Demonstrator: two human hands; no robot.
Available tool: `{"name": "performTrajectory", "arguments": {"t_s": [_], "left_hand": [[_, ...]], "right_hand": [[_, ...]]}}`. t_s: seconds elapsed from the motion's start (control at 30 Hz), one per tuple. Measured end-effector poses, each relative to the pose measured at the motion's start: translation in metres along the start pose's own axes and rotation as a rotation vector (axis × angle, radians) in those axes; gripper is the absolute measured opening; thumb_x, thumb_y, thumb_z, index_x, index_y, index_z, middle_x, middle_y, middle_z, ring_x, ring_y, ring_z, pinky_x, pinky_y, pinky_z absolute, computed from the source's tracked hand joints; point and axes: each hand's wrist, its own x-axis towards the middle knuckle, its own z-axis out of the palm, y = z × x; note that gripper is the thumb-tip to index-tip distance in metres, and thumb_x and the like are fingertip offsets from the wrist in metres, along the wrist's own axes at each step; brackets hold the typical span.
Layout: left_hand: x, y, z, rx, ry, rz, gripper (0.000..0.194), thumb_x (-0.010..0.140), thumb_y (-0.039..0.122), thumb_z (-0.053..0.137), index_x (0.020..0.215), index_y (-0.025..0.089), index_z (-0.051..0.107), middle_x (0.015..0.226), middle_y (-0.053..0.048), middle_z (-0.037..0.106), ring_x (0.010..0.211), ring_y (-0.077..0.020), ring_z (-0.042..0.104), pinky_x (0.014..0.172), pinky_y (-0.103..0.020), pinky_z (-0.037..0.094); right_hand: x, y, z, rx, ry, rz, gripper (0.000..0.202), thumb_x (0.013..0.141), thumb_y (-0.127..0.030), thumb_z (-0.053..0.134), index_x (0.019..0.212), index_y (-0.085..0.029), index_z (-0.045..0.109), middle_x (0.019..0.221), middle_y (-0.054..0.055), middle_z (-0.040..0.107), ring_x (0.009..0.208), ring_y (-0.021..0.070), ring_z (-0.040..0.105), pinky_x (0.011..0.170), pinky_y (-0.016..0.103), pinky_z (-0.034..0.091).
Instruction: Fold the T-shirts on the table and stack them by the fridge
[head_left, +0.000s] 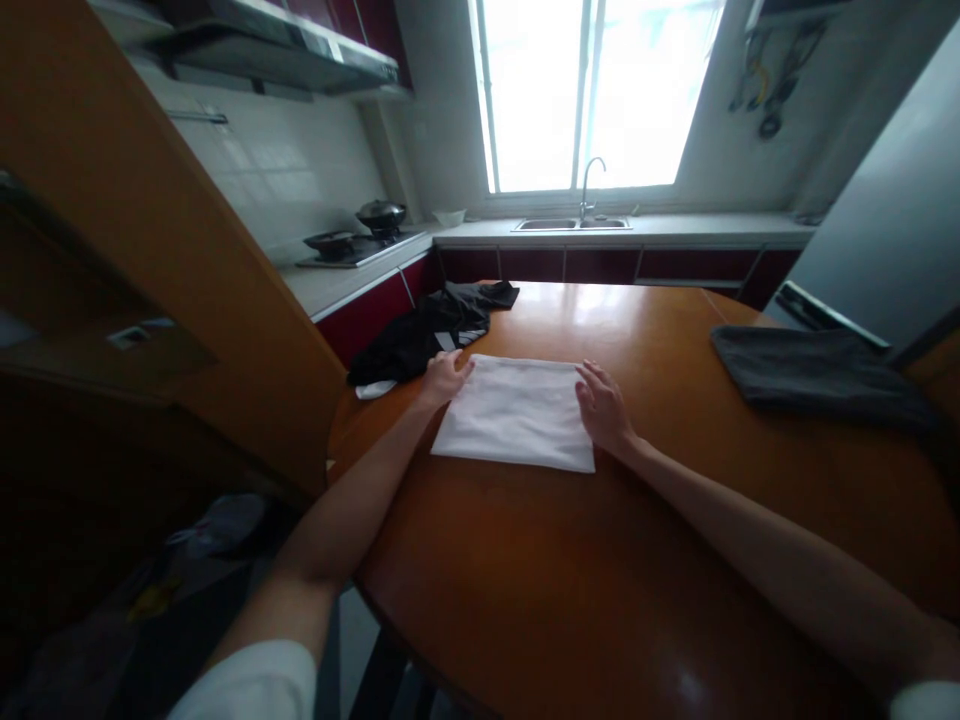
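Note:
A white cloth [517,415], folded into a flat, roughly rectangular shape, lies on the wooden table. At its far left corner rests my left hand [445,378], thumb and fingers apart and touching the edge. My right hand [603,408] lies along the far right edge with its fingers stretched out, fingertips on the corner. The cloth's near edge lies straight and uncovered. Neither hand lifts the fabric.
Dark clothing [435,328] is heaped at the table's far left edge. A folded dark grey cloth [810,370] lies on the right side of the wooden table [525,560]. Beyond stand a stove with pans [381,214], a sink [574,225] and a counter.

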Motion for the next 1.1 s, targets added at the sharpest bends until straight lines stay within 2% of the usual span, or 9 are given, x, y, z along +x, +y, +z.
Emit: {"name": "performTrajectory", "arguments": {"t_s": [0.07,0.17,0.27,0.4,0.57,0.77,0.93,1.1], "left_hand": [[-0.002,-0.009,0.001,0.073,-0.044,-0.062,0.061,0.096,0.057,0.047,0.135,0.013,0.063,0.135,-0.020,0.059,0.126,-0.0352,0.053,0.110,-0.046,0.038],[-0.007,-0.009,0.008,0.129,-0.088,-0.062,0.058,0.096,0.066,0.039,0.123,0.025,0.071,0.141,-0.013,0.053,0.129,-0.0358,0.047,0.110,-0.050,0.035],[-0.008,-0.002,0.012,0.139,-0.091,-0.056,0.051,0.096,0.064,0.043,0.117,0.028,0.072,0.142,-0.011,0.053,0.128,-0.0334,0.046,0.109,-0.049,0.035],[-0.006,0.003,0.012,0.100,-0.064,-0.103,0.049,0.096,0.059,0.046,0.117,0.025,0.073,0.140,-0.013,0.055,0.129,-0.0341,0.047,0.109,-0.048,0.036],[-0.007,0.004,0.012,0.056,-0.047,-0.081,0.044,0.097,0.053,0.047,0.109,0.022,0.077,0.138,-0.011,0.059,0.127,-0.0332,0.051,0.106,-0.044,0.039],[-0.004,-0.002,0.012,0.016,-0.041,-0.044,0.040,0.099,0.049,0.048,0.116,0.025,0.075,0.131,-0.009,0.065,0.121,-0.0273,0.058,0.100,-0.033,0.042],[0.002,-0.009,-0.001,-0.028,-0.032,-0.056,0.041,0.097,0.045,0.053,0.121,0.016,0.071,0.122,-0.013,0.070,0.111,-0.0240,0.064,0.091,-0.025,0.046],[-0.001,-0.020,-0.022,-0.092,-0.139,-0.027,0.030,0.090,0.041,0.064,0.097,0.015,0.076,0.095,-0.009,0.077,0.083,-0.0205,0.070,0.071,-0.024,0.049]], "right_hand": [[0.003,0.008,0.003,-0.007,0.021,0.035,0.050,0.100,-0.037,0.036,0.135,-0.012,0.062,0.144,0.019,0.057,0.137,0.0297,0.050,0.116,0.051,0.037],[0.002,0.011,0.008,-0.023,-0.007,0.031,0.049,0.100,-0.037,0.036,0.131,-0.012,0.064,0.139,0.019,0.061,0.132,0.0301,0.054,0.113,0.050,0.041],[-0.002,0.008,0.009,-0.062,-0.034,0.001,0.049,0.101,-0.038,0.037,0.128,-0.011,0.066,0.137,0.019,0.061,0.131,0.0301,0.053,0.113,0.048,0.040],[-0.005,0.006,0.010,-0.138,-0.065,0.056,0.049,0.101,-0.039,0.037,0.132,-0.010,0.063,0.140,0.020,0.059,0.133,0.0305,0.052,0.113,0.047,0.040],[-0.004,0.007,0.011,-0.194,-0.117,0.091,0.048,0.102,-0.039,0.038,0.134,-0.012,0.061,0.143,0.020,0.057,0.135,0.0305,0.049,0.112,0.047,0.040],[-0.005,0.008,0.013,-0.192,-0.129,0.095,0.049,0.101,-0.040,0.039,0.134,-0.011,0.061,0.143,0.021,0.056,0.134,0.0321,0.049,0.110,0.050,0.041],[-0.004,0.007,0.010,-0.108,-0.057,0.046,0.042,0.099,-0.036,0.043,0.126,-0.014,0.066,0.137,0.018,0.060,0.130,0.0302,0.052,0.110,0.049,0.041],[-0.007,-0.015,-0.005,-0.033,0.017,-0.161,0.032,0.098,-0.030,0.047,0.115,-0.018,0.071,0.121,0.014,0.065,0.118,0.0288,0.056,0.105,0.047,0.044]]}}
